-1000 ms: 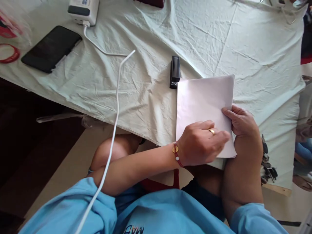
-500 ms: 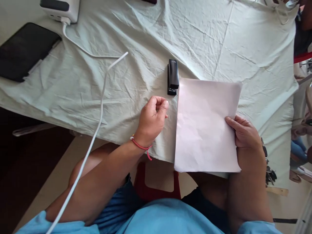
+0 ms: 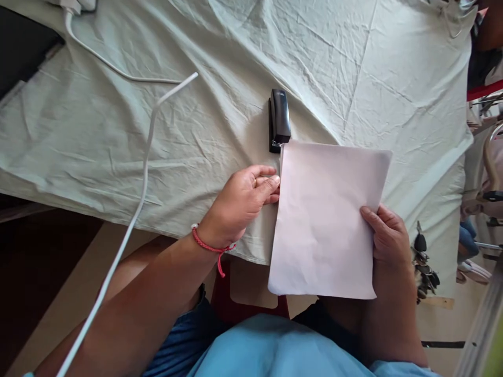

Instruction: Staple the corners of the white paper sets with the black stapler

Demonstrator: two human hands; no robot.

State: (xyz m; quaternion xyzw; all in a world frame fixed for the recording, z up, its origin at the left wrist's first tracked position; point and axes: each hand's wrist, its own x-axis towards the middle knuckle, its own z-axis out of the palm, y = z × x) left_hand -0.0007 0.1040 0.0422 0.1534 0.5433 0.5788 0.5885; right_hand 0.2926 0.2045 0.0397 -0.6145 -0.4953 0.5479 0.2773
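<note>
A small stack of white paper sheets (image 3: 326, 220) is held by my right hand (image 3: 387, 230), thumb on top and fingers underneath at the right edge. My left hand (image 3: 251, 196) is at the left edge of the sheets, fingertips at or just touching it. Its fingers are loosely bent and a little apart, with nothing gripped that I can see. A black stapler (image 3: 280, 118) lies on the cloth just beyond the top left corner of the paper, its front end close against that corner.
A wrinkled pale cloth (image 3: 220, 120) covers the table. A white cable (image 3: 145, 173) runs across the left side from a white device (image 3: 76, 5). A dark flat object (image 3: 23, 47) lies at the upper left. A bunch of keys (image 3: 424, 267) is at the right.
My right hand has brought the sheets slightly down and left. My left hand has moved right to their edge, its fingers loosening from a closed pinch. The view has shifted a little.
</note>
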